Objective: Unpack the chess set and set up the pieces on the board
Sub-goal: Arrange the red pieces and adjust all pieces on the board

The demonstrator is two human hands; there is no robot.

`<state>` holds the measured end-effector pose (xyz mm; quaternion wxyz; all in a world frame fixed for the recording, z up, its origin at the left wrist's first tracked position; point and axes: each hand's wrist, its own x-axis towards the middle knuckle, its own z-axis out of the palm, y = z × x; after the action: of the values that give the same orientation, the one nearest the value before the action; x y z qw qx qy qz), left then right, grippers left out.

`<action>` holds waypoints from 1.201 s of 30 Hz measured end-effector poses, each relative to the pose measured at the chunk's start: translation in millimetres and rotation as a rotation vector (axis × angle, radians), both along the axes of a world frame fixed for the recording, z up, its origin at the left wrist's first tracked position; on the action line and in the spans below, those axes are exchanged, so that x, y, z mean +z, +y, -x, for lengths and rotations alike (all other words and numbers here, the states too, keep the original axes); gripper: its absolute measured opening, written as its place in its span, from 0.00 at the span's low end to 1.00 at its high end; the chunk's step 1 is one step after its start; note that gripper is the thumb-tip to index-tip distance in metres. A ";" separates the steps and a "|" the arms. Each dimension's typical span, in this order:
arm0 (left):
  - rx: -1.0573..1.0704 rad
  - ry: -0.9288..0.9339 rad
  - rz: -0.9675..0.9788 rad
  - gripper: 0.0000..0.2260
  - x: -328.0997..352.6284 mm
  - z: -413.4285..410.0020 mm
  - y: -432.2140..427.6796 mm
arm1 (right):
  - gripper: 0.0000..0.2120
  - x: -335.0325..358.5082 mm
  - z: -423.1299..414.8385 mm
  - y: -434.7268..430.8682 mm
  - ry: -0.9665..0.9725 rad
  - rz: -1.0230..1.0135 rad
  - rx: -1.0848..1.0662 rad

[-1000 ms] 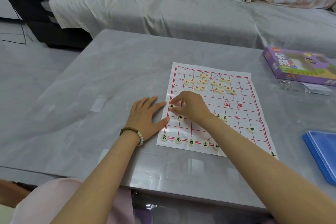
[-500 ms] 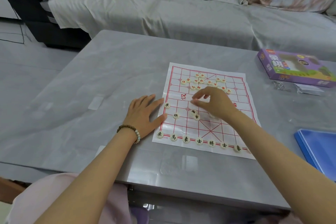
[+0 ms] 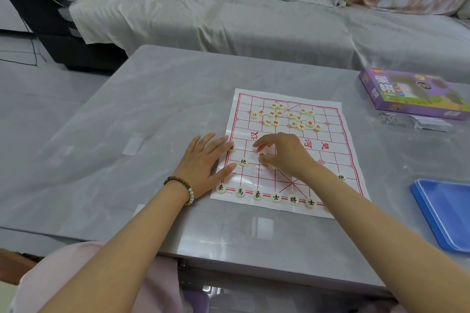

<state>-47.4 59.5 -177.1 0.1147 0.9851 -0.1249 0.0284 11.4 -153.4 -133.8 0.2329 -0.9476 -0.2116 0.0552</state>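
A white paper chess board (image 3: 335,140) with red grid lines lies on the grey table. Black-lettered round pieces (image 3: 276,197) stand in a row along its near edge, and one more (image 3: 243,161) stands two rows up. Several red-lettered pieces (image 3: 279,113) lie loose at the far end. My left hand (image 3: 203,162) rests flat with spread fingers on the board's left edge, next to a piece (image 3: 232,147). My right hand (image 3: 282,154) hovers over the board's left middle, fingertips pinched on a black-lettered piece (image 3: 261,154) that touches the board.
A purple chess box (image 3: 412,94) lies at the table's far right, with a small clear plastic bag (image 3: 429,123) in front of it. A blue lid or tray (image 3: 445,213) sits at the right edge. A covered sofa (image 3: 254,12) stands behind the table (image 3: 127,134).
My right hand moved from the left file toward the middle, then came back left holding a piece down on the board. My left hand stayed flat.
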 end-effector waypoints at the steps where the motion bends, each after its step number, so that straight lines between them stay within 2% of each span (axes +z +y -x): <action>1: -0.007 -0.004 -0.004 0.38 0.0 -0.3 0.1 | 0.15 -0.5 -0.1 -0.6 -0.013 0.010 -0.006; 6: -0.059 -0.010 0.003 0.34 0.4 1.7 -1.2 | 0.16 -6.2 -0.3 -2.5 -0.132 0.142 -0.048; 10: -0.066 -0.016 0.017 0.32 0.2 1.1 -0.2 | 0.12 -8.4 -2.4 -1.7 -0.102 0.111 -0.032; 15: -0.067 -0.029 -0.005 0.31 -0.8 1.0 -0.7 | 0.15 -9.6 -1.4 -2.8 -0.102 0.074 -0.046; 27: -0.055 -0.033 0.004 0.33 -1.3 1.3 -0.7 | 0.13 -13.1 -3.5 -4.3 -0.137 0.065 -0.074; 31: -0.036 -0.043 0.073 0.36 -0.5 2.7 0.0 | 0.13 -6.8 -1.7 -17.4 -0.218 0.008 -0.130; 36: 0.046 -0.088 0.223 0.39 8.1 2.5 -5.9 | 0.15 -9.5 12.4 -32.9 -0.189 0.202 0.011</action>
<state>-49.9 53.6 -169.0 0.2174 0.9666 -0.1032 0.0879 -1.0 -186.3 -143.3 0.1153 -0.9659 -0.2313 -0.0120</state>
